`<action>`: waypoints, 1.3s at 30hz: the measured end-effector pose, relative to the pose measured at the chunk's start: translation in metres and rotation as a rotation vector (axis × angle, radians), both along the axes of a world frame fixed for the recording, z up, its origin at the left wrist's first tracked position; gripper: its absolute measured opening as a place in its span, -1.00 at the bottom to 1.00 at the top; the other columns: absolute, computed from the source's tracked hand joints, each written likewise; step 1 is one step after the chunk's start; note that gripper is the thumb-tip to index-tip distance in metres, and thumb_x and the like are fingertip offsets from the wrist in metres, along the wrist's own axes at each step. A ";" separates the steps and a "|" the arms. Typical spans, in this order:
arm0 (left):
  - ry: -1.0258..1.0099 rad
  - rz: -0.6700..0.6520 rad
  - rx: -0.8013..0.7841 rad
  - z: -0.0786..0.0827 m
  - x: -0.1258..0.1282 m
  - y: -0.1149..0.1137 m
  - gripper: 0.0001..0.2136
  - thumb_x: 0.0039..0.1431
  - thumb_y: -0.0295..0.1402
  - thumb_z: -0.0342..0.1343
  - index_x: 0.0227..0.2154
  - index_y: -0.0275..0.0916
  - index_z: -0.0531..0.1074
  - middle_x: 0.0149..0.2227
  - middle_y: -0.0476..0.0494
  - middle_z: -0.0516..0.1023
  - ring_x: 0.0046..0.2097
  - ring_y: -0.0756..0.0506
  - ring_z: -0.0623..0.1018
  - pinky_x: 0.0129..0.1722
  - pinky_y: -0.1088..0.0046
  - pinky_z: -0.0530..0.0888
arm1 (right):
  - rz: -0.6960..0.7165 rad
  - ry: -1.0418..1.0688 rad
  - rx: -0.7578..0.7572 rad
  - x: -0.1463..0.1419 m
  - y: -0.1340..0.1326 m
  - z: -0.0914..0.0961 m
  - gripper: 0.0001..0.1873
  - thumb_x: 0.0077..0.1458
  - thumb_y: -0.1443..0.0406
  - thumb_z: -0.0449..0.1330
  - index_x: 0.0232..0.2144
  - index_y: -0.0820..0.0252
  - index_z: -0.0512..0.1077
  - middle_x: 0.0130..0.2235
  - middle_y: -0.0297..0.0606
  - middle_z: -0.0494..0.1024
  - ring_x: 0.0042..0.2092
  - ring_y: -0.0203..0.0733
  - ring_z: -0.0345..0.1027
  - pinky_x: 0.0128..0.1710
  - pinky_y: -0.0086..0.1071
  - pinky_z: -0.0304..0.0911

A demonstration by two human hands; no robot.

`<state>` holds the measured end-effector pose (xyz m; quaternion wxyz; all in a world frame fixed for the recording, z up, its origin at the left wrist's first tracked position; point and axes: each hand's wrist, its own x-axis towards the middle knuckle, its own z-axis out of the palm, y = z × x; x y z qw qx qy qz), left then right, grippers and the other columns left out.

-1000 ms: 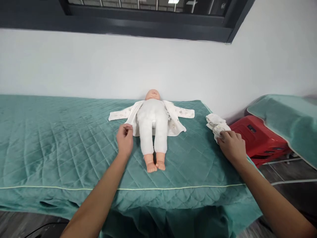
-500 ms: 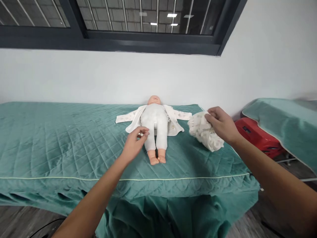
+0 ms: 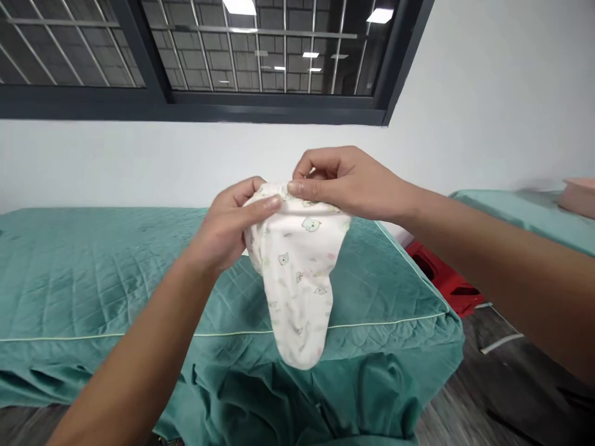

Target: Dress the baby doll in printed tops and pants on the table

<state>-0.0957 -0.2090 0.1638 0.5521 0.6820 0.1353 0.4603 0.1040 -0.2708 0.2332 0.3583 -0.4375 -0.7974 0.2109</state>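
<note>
Two hands hold up a soft white piece of baby clothing [image 3: 302, 272]. It has little green and grey animal faces on it, and some pink dots too. The left hand [image 3: 230, 223] pinches its top left side, with the thumb in front. The right hand [image 3: 346, 183] pinches the top edge, close beside the left thumb. So the fingers of both hands are closed on the cloth. The top is bunched up, and the rest hangs down and gets thinner, with a round end at the bottom.

The clothing is in front of a bed [image 3: 116, 272] with a green, puffy cover. From here, its round end hangs lower than the pale line [image 3: 116, 337] along the bed's front edge. It is to the left of the bed's front right corner. The bed's back edge is by a white wall [image 3: 116, 164], and a dark window frame [image 3: 260, 113] is up above.

Past the bed's right edge, there is a red plastic thing [image 3: 449, 282] down low. Farther right is another green cover [image 3: 511, 214], with a pink thing [image 3: 579, 197] on it.
</note>
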 end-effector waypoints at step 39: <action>0.087 0.039 -0.323 -0.084 0.007 0.048 -0.64 0.14 -0.14 0.25 -0.07 -0.23 0.51 -0.16 -0.14 0.65 -0.14 -0.18 0.62 -0.12 0.32 0.53 | -0.150 0.616 -0.408 0.006 0.066 -0.141 -0.74 0.04 0.08 0.38 -0.28 0.08 0.57 -0.20 -0.23 0.65 -0.08 -0.05 0.48 -0.12 -0.25 0.39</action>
